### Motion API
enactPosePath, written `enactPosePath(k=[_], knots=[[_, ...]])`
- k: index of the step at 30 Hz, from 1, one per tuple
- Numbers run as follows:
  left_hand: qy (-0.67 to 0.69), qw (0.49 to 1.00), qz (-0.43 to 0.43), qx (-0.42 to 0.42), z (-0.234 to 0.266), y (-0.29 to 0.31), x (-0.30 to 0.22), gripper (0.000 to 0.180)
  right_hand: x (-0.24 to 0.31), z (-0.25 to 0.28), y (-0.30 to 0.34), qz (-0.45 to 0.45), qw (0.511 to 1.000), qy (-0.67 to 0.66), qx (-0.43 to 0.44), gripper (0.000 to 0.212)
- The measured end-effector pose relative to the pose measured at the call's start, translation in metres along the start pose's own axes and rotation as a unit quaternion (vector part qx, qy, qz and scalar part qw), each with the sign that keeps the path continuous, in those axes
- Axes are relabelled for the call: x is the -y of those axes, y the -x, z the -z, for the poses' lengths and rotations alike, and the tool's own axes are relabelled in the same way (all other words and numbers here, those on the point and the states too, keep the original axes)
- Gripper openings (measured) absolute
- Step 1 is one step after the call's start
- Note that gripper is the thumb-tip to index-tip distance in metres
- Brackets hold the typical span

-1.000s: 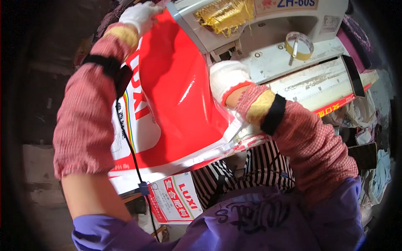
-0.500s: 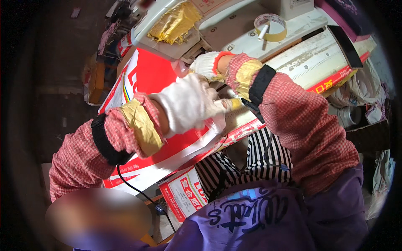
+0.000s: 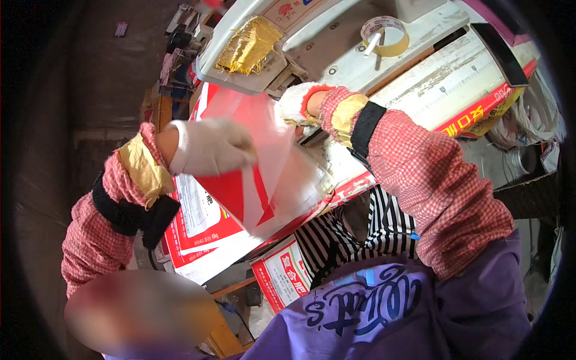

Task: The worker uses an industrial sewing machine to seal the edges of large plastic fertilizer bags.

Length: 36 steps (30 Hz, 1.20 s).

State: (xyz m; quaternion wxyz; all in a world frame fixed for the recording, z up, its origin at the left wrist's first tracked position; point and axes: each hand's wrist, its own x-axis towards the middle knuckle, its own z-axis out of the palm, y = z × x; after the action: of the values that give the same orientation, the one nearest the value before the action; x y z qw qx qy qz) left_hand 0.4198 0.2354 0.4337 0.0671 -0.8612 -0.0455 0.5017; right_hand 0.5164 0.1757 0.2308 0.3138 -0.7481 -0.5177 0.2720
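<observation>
My left hand (image 3: pixel 213 147), in a white knitted glove, is closed on a red-and-white printed plastic sack (image 3: pixel 231 192). The sack is lifted and smeared by motion over a stack of similar printed sacks (image 3: pixel 195 219). My right hand (image 3: pixel 297 105), gloved in white with a red cuff, is beside the sack's right edge, against the front of a white machine (image 3: pixel 372 66). Its fingers are mostly turned away, so their grip is hidden. Checked red sleeves with black straps cover both forearms.
A roll of tape (image 3: pixel 390 37) with a small white stick lies on the machine. A frayed yellow woven cloth (image 3: pixel 252 45) is at its left end. A red-and-white printed package (image 3: pixel 282 273) is below the work surface. Plastic bags (image 3: pixel 528 117) hang at the right.
My left hand has moved left, away from my right hand, and the sack has swung up with it, baring the printed sacks below. My right hand has barely moved.
</observation>
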Motion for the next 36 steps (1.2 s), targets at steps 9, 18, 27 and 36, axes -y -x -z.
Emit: enactPosePath(k=[9,18,27,36], knots=[[0.082,0.991,0.098,-0.031,-0.034,0.056,0.014,0.031,0.01,0.001,0.011,-0.062,0.998,0.002,-0.003,0.023],[-0.205,0.961,0.175,0.06,-0.057,0.045,0.012,0.052,0.002,-0.014,-0.007,-0.117,0.993,0.008,0.003,0.025],[-0.353,0.934,-0.038,0.032,-0.133,0.052,-0.109,0.015,0.05,-0.052,0.039,0.024,0.864,0.422,-0.274,0.019],[-0.231,0.936,-0.236,0.124,-0.108,0.006,-0.116,0.017,0.059,-0.081,0.108,0.202,0.977,-0.018,0.071,0.027]])
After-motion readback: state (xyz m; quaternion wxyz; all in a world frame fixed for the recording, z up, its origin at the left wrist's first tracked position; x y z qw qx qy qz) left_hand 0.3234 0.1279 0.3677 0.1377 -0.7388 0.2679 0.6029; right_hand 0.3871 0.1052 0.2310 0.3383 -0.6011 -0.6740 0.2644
